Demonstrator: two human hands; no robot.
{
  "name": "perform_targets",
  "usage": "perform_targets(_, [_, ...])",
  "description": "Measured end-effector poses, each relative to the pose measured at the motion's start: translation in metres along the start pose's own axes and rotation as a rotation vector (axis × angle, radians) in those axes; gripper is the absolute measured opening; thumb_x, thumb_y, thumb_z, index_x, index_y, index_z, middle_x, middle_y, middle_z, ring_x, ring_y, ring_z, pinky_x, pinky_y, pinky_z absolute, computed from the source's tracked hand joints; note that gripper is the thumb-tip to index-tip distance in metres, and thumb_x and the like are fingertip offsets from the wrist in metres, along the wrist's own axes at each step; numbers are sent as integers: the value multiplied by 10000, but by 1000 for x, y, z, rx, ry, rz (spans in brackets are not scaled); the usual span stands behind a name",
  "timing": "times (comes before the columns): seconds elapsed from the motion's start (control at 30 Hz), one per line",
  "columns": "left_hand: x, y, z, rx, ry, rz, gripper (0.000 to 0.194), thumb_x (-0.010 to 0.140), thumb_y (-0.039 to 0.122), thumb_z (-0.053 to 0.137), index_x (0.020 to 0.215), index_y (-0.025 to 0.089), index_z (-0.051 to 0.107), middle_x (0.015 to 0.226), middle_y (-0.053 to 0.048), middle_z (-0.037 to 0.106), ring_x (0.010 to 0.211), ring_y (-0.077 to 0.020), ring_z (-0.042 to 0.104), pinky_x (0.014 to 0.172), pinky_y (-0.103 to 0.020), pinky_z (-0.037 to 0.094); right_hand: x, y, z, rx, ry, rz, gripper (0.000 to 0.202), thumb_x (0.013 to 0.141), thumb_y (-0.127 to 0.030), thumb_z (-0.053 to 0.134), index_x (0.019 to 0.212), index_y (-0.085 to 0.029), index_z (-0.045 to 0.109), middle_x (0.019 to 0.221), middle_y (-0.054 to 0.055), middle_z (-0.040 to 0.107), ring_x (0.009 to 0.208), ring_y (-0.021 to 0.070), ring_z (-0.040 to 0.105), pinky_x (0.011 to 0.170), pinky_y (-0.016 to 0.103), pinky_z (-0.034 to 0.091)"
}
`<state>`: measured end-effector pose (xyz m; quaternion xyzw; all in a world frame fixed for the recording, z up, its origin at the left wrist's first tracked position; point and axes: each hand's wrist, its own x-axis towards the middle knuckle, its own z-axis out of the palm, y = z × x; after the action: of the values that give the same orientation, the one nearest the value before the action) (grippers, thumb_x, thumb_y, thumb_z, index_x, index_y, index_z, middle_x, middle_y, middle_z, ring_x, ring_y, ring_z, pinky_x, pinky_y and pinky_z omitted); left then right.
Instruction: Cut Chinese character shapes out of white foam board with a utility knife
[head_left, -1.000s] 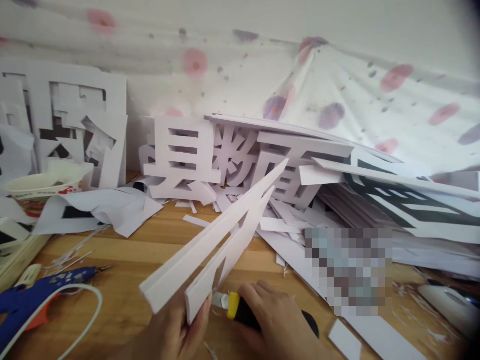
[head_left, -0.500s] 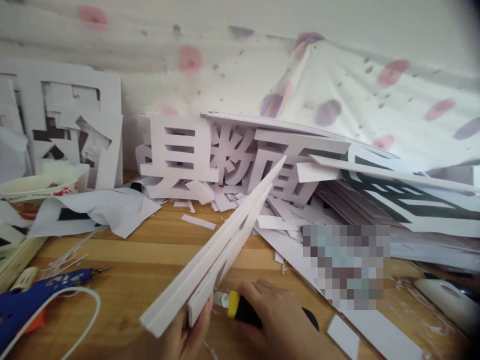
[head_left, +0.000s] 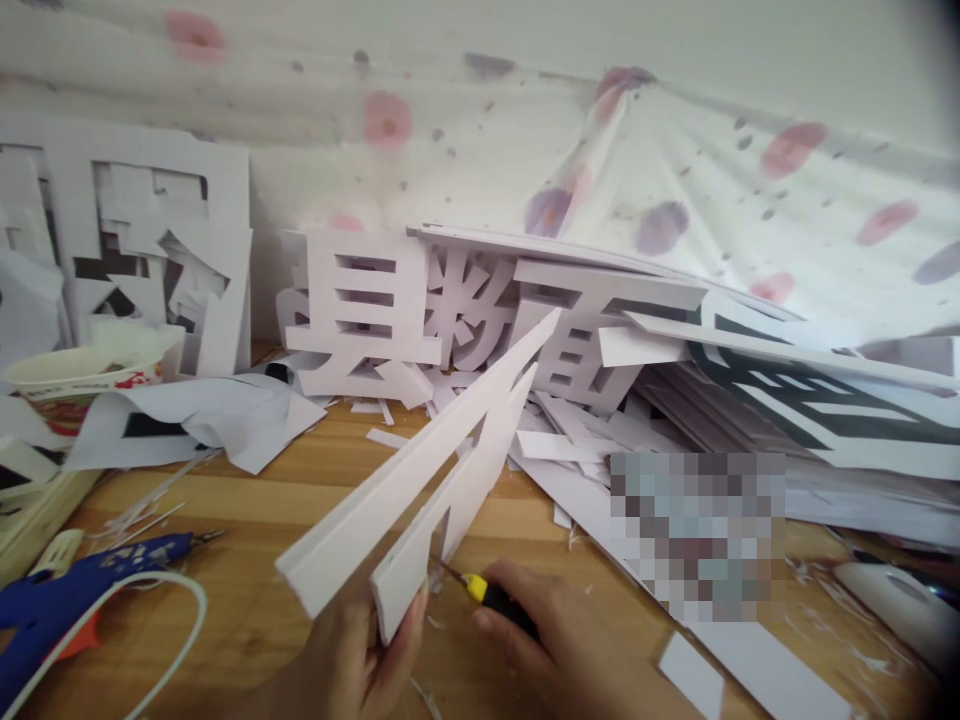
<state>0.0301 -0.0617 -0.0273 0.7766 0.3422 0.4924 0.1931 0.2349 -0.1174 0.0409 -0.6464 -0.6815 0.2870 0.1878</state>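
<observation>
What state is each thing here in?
White cutout, held at a slant
Knife, blade out
Left hand, closed on the white cutout
Right hand, closed around the knife
Blue glue gun, lying on the table
Paper bowl, open at the top
Character-shaped piece, standing upright
Mouse, resting flat

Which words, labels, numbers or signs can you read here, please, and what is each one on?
"具": upright white cut-out, back.
"粉": recessed cut-out just right of it.
"面": tilted cut-out farther right.
Paper bowl: print too small to read.
Black-printed sheet, right: too slanted to read.
Utility knife, held cut-out: no legible text.
Pixelated patch, large left panel: unreadable.
</observation>
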Motion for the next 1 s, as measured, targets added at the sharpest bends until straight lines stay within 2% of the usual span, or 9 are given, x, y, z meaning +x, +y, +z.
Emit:
perform_targets(0.1, [-4, -3, 0, 50, -78, 70, 247, 830, 242, 534, 1071, 200, 568, 930, -91, 685, 840, -222, 670, 771, -292, 537, 0, 0, 5, -69, -12, 2, 183, 875, -343, 405, 874, -256, 566, 865, 9, 661, 771, 191, 604, 652, 296, 411])
perform_targets(0.2, [-3, -1, 1, 34, -58, 65, 247, 858, 271, 494, 1096, 222, 538, 920, -78, 683, 831, -212, 671, 780, -289, 531, 1, 1, 11, -120, -24, 29, 197, 878, -345, 379, 875, -247, 550, 843, 24, 665, 755, 210, 615, 639, 308, 410])
perform_targets(0.4, [-1, 11, 4, -45, -72, -72, 203, 840, 284, 510, 1014, 212, 587, 812, -69, 683, 718, -204, 667, 678, -276, 537, 2, -1, 10, -161, -42, 23, 195, 867, -326, 387, 869, -232, 557, 840, 34, 667, 739, 222, 617, 613, 311, 402])
perform_targets(0.5, [3, 14, 5, -129, -23, -170, 169, 832, 318, 523, 922, 206, 613, 783, -69, 663, 749, -206, 647, 741, -300, 517, 2, -1, 6, -137, -11, -2, 164, 845, -324, 444, 885, -236, 577, 842, 21, 669, 757, 209, 615, 633, 298, 406])
perform_targets(0.63, [25, 13, 2, -213, 59, -343, 294, 847, 375, 512, 1087, 211, 556, 949, -82, 644, 952, -219, 603, 839, -296, 482, 3, 2, -1, -58, 114, -40, 129, 818, -278, 492, 904, -230, 575, 822, 4, 662, 735, 172, 605, 624, 256, 402])
perform_targets(0.7, [40, 10, 0, -355, 173, -584, 392, 826, 469, 510, 1129, 222, 534, 930, -66, 650, 906, -223, 618, 752, -284, 515, 5, 6, -5, -63, 215, -35, 140, 843, -316, 460, 847, -215, 557, 756, 6, 640, 667, 160, 583, 583, 249, 386])
perform_targets(0.77, [53, 6, -3, -488, 196, -764, 485, 781, 525, 546, 1168, 238, 499, 816, -38, 652, 783, -219, 639, 611, -269, 530, 8, 12, -9, -71, 319, -21, 198, 866, -376, 422, 845, -216, 538, 697, -1, 608, 607, 152, 553, 557, 249, 370])
perform_targets(0.87, [64, 0, -6, -680, 239, -858, 509, 720, 546, 605, 1143, 279, 508, 797, 3, 623, 653, -187, 635, 474, -241, 508, 11, 21, -14, -38, 441, 37, 249, 867, -445, 405, 926, -236, 527, 641, -22, 577, 565, 152, 532, 549, 251, 364])
perform_targets(1.0, [68, -2, -10, -708, 237, -923, 506, 679, 584, 619, 1071, 267, 568, 840, 5, 599, 608, -167, 630, 394, -214, 481, 15, 27, -17, 5, 598, 115, 291, 848, -509, 398, 866, -242, 513, 581, -32, 545, 550, 168, 519, 550, 265, 359])
